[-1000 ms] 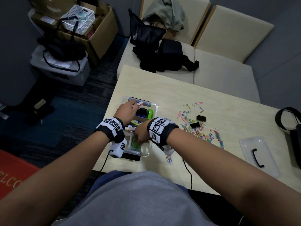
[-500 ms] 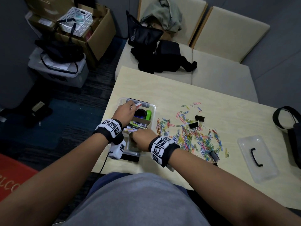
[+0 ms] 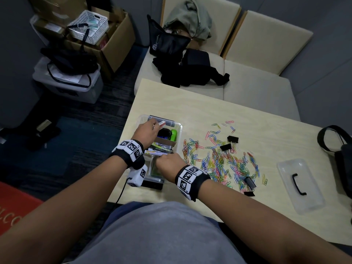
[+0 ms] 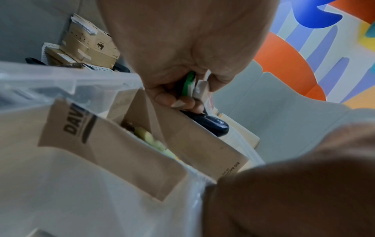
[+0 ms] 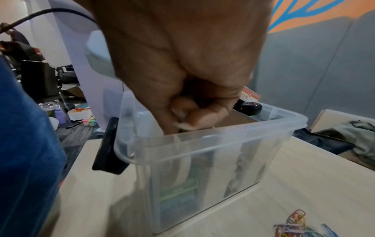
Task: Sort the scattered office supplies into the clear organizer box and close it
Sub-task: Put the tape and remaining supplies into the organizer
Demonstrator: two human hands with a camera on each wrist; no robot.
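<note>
The clear organizer box [image 3: 180,128] stands at the table's left edge, with cardboard dividers [image 4: 125,160], pens, a green item and a dark object [image 4: 209,123] inside. Over the box's far end, my left hand [image 3: 147,130] pinches a red-and-white sleeved eraser [image 3: 162,123] together with a small green piece [image 4: 188,83]. My right hand [image 3: 167,161] hovers at the near end of the box [image 5: 213,152], fingers curled tight; nothing shows between them. Coloured paper clips [image 3: 222,162] and black binder clips [image 3: 232,139] lie scattered to the right. The clear lid [image 3: 308,199] lies far right.
The table [image 3: 209,107] ends just left of the box. A black latch [image 5: 107,149] hangs at the box's near end. A dark bag [image 3: 342,155] sits at the right edge. A sofa with bags [image 3: 190,73] stands beyond the table.
My right wrist has drawn back toward me and to the right, uncovering the paper clip pile. My left hand stays at the box's far end with the eraser.
</note>
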